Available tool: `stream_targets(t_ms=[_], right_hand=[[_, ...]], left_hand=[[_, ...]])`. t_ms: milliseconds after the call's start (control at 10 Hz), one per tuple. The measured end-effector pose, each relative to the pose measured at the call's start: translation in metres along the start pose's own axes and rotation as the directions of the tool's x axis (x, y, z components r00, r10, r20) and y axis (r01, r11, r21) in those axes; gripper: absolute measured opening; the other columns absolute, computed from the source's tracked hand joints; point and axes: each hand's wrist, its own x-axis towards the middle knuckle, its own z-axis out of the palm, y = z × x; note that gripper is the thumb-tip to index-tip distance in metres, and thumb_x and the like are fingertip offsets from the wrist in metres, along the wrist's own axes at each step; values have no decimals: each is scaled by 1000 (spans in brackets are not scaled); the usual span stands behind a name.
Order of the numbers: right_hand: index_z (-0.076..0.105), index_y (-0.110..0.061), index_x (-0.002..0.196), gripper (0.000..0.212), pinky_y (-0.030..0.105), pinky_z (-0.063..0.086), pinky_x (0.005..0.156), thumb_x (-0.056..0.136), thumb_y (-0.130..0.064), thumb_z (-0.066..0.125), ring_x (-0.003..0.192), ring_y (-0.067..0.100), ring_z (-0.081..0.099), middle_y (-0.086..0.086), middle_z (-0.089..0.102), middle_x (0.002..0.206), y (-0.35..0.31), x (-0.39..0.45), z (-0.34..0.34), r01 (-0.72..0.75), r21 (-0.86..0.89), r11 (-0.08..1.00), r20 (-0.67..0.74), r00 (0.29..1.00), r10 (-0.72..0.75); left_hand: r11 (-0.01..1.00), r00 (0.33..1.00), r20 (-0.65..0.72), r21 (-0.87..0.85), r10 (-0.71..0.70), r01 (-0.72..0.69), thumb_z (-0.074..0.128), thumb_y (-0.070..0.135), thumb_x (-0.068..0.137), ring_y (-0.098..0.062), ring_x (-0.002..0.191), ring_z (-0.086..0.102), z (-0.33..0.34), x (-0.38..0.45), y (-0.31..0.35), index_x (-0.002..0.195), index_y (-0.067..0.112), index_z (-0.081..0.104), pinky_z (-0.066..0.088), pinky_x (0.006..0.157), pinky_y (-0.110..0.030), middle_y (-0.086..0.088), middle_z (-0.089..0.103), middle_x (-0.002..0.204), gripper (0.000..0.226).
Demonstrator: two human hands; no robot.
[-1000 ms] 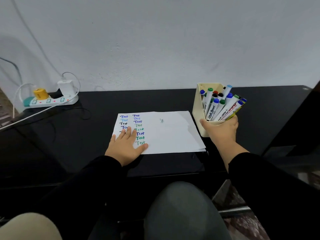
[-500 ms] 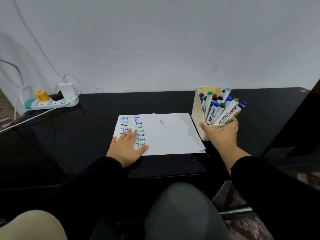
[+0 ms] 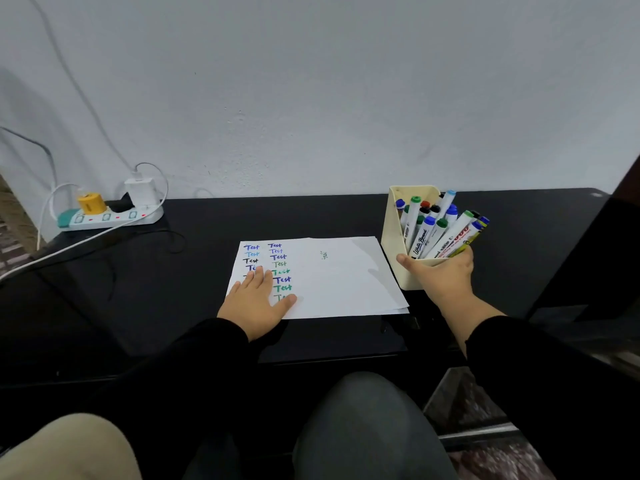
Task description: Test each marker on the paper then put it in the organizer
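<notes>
A white sheet of paper [image 3: 332, 275] lies on the black desk [image 3: 166, 282], with two columns of the word "Test" written in blue, black and green at its left. My left hand [image 3: 256, 299] rests flat on the paper's lower left corner, fingers straight. To the right of the paper stands a cream organizer [image 3: 398, 244] filled with several markers [image 3: 436, 230] with blue, green, red and black caps. My right hand [image 3: 440, 275] grips the organizer's front low edge, thumb on its left side.
A power strip [image 3: 107, 216] with a white charger, a yellow plug and trailing cables sits at the desk's back left. A white wall rises behind the desk. A dark panel stands at the far right. My knees are below the desk's front edge.
The view has tilted slightly, so everything sits a little lower in frame. Both hands stay where they were on the paper and the organizer.
</notes>
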Motion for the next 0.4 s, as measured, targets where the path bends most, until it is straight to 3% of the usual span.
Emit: stream_targets(t_ms=[200, 300, 400], right_hand=[[26, -4, 139, 103, 42, 46, 95, 63, -43, 85, 121, 29, 47, 13, 41, 137, -13, -12, -15, -223, 29, 974, 50, 974, 222], [44, -6, 134, 74, 35, 43, 93, 76, -41, 75, 115, 25, 51, 8, 53, 131, -15, -28, -40, -198, 6, 980, 255, 948, 190], [51, -8, 130, 57, 35, 43, 101, 86, -41, 64, 114, 18, 55, 7, 58, 128, -25, -55, -85, -137, -67, 988, 450, 880, 153]], left_hand=[[976, 1000, -3, -219, 22, -22, 29, 50, 98, -17, 145, 8, -14, -18, 3, 150, 14, 11, 12, 118, -35, -3, 7, 158, 67], [934, 996, -89, -353, 20, -51, 39, 45, 97, -11, 139, 28, -23, -48, -3, 146, 24, 30, 27, 111, -29, 6, 29, 152, 55], [932, 981, -147, -319, 127, -169, 46, 53, 91, 3, 124, 42, -24, -100, -25, 132, 43, 47, 32, 102, -16, 22, 47, 137, 43]])
